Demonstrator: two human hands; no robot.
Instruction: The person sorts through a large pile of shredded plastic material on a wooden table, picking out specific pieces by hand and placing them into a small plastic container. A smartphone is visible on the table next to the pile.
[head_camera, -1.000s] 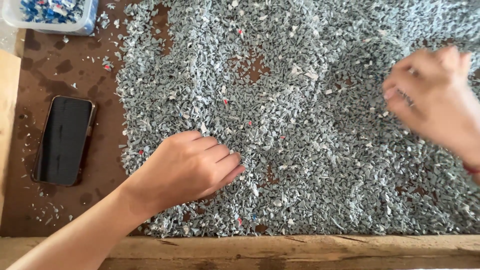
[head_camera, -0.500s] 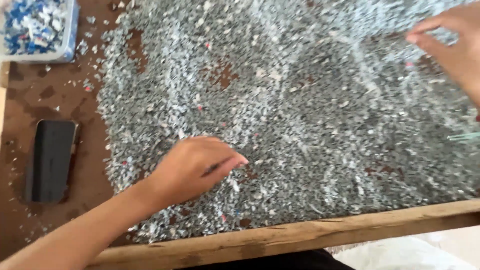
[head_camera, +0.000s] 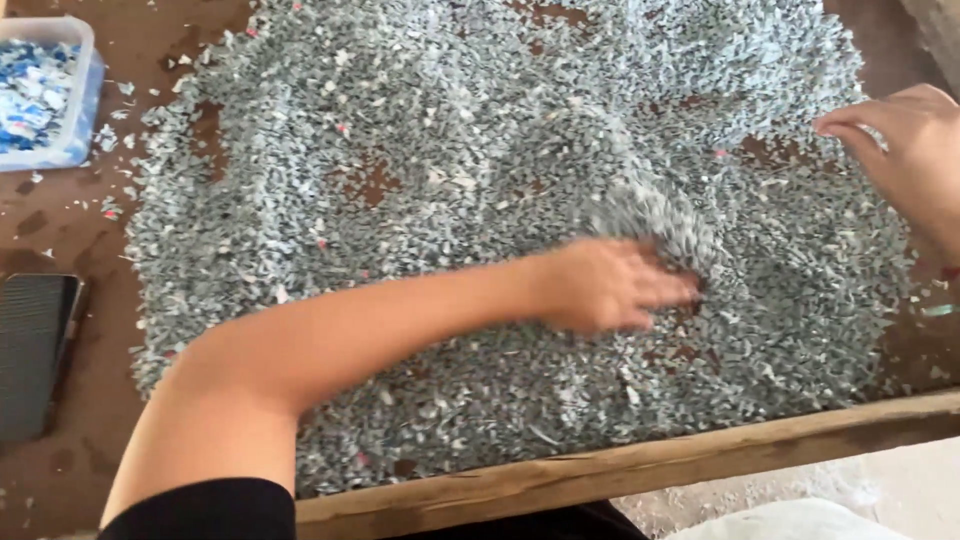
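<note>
A wide layer of small grey plastic flakes (head_camera: 480, 150) is spread over the brown bench (head_camera: 60, 240), and the left hand (head_camera: 610, 285) is laid flat into it near the middle, a little toward the right. Because the picture of this hand is blurred, it is judged to be sweeping quickly. With such speed, flakes could be pushed over the wooden edge rail (head_camera: 640, 465) at the near side and lost to the floor. The few red bits (head_camera: 342, 128) scattered in the grey could also be buried under the small heap raised just beyond the fingertips, so that they are missed.

The left arm is stretched across the pile from the lower left, with the palm down and the fingers together and nearly straight; nothing is seen to be held. The right hand (head_camera: 905, 150) is kept at the right border of the pile, the fingers bent loosely and slightly spread. Whether something small is pinched there cannot be told. A clear tub of blue pieces (head_camera: 45, 90) stands at the far left corner, well apart from both hands, and a dark phone (head_camera: 35, 350) lies at the left edge
</note>
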